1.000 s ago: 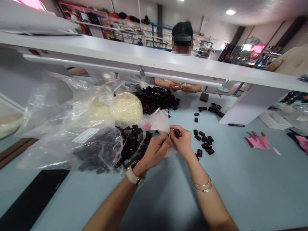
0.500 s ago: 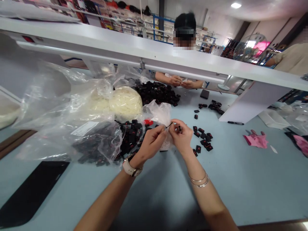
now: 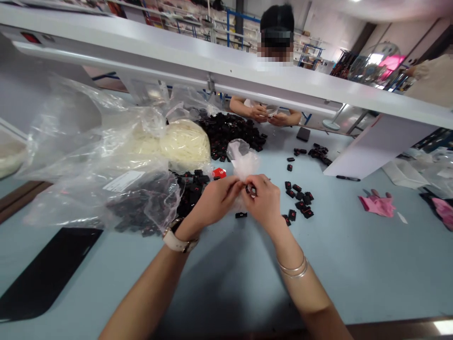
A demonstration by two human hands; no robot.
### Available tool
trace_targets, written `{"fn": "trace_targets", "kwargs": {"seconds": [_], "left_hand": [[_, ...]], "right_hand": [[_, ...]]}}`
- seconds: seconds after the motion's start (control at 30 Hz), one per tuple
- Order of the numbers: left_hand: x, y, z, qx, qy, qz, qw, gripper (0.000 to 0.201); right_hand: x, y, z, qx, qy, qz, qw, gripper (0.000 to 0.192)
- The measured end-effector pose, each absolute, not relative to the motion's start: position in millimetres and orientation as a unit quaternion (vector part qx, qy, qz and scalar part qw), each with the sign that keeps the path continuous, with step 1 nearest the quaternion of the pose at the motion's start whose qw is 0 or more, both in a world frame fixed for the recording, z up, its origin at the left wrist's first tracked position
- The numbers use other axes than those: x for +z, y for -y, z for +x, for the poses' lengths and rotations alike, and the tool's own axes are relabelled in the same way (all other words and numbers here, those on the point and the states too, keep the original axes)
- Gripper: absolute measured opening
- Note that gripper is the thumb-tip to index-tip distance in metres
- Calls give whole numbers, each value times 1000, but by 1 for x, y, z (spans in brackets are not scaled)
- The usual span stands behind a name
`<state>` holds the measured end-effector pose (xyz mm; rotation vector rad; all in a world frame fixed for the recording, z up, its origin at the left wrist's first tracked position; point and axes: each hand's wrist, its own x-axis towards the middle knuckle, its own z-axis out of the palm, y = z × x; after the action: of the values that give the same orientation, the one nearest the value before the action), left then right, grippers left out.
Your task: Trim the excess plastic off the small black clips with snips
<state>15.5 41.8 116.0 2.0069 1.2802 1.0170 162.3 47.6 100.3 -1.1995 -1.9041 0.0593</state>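
My right hand point(image 3: 264, 203) is closed, with a small dark piece point(image 3: 251, 190) showing between its curled fingers. Pressed together at the fingertips, my left hand point(image 3: 215, 202) meets it, and whatever it pinches is hidden. Just beyond the fingertips stands a crumpled translucent plastic bag point(image 3: 244, 160). One small black plastic piece point(image 3: 241, 215) lies on the table below the hands. To the right are several black pieces with red marks point(image 3: 300, 196). A heap of similar black pieces point(image 3: 193, 186) spills from a large clear bag point(image 3: 141, 193) at my left.
A bag of pale yellow pieces point(image 3: 187, 144) and another black heap point(image 3: 235, 134) lie farther back. A co-worker's hands point(image 3: 271, 114) work under the white shelf point(image 3: 219, 59). A pink glove point(image 3: 378, 204), a pen point(image 3: 348, 178) and a black flat sheet point(image 3: 49, 274) lie on the table.
My left hand has turned and its fingertips have come closer to my right hand. The thin dark strip seen between them is now hidden. The view has tipped slightly down.
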Motion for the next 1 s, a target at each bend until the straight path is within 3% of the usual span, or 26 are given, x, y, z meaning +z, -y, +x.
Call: {"fn": "trace_targets", "kwargs": {"seconds": [0.1,0.23,0.4,0.6,1.0], "left_hand": [[113,-41,21,416,-513,705,256,32],[114,-41,20,453,-483,653,368,36],[121,-34,17,487,-467,599,432,41],[124,-23,26,536,-442,517,500,38],[126,-14,39,586,-390,405,583,42]], "right_hand": [[110,-43,163,70,772,-502,383,9],[120,-36,161,182,774,-484,364,4],[124,-32,156,293,745,-440,407,8],[126,-27,148,371,680,-402,488,30],[129,-24,146,505,610,-323,519,43]]}}
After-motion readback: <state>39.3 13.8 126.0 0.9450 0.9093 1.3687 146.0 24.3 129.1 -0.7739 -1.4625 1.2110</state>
